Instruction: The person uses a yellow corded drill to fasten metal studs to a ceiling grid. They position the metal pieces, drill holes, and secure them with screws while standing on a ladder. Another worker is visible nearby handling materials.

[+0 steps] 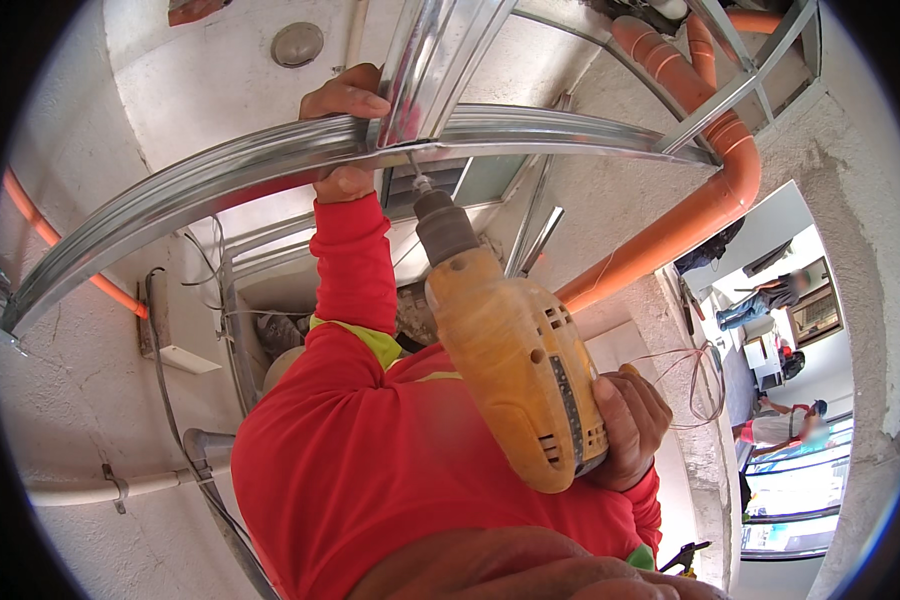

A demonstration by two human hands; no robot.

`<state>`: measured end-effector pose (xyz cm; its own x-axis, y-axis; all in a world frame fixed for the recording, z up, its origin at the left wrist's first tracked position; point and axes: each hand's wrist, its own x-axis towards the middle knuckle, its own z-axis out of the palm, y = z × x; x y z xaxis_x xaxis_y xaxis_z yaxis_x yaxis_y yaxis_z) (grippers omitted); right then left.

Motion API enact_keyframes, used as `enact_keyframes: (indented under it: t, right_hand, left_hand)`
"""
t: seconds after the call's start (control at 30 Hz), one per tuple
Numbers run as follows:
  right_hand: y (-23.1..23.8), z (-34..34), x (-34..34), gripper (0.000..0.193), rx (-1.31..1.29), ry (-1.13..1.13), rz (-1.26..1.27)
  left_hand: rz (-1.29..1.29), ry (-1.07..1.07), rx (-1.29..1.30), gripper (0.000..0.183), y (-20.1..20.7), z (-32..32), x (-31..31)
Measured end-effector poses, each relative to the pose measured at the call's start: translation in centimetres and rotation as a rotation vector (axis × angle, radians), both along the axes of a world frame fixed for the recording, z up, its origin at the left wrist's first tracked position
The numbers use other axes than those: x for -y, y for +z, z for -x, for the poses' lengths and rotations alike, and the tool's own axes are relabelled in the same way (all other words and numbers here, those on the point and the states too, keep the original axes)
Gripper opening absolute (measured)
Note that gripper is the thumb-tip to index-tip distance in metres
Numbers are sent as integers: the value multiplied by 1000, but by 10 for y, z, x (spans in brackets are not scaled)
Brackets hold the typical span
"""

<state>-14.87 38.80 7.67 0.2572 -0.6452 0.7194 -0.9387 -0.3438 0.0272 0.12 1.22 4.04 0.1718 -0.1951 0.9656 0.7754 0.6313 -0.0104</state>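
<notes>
Yellow drill fills the right hand, fingers curled tightly, its bit at the lower edge of a metal rail; the left hand clasps that rail beside a metal channel. Rightward, free room separates bit and orange pipe.

Overhead: round pale disc on the ceiling; thick orange pipe bends down along the wall at right. Left wall: thin orange conduit runs toward a white box; lower, a white pipe sits in a bracket. Through the opening at right: a person in blue jeans, another in a dark cap, bright window.
</notes>
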Motion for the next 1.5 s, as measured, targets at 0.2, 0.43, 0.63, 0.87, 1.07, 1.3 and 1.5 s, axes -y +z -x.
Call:
enact_keyframes:
  t: [0.2,0.43,0.63,0.87,1.07,1.3,1.5]
  right_hand:
    - [-2,0,4,61,-36,5,50]
    - [-2,0,2,62,-13,18,37]
    - [-1,0,2,61,-13,17,30]
    - [-2,0,5,60,-14,10,53]
    - [1,1,3,61,-9,14,15]
    - [1,0,7,59,-30,13,55]
    - [3,0,3,58,-22,9,13]
  left_hand:
    - [-56,71,2,83,0,2,-4]
    - [24,122,-41,83,0,4,7]
    - [-33,107,-32,85,0,4,-1]
    - [-18,140,-57,85,2,5,-2]
    - [5,187,-67,83,2,5,2]
    - [15,132,-65,81,3,6,1]
    - [-21,66,-52,79,3,6,-4]
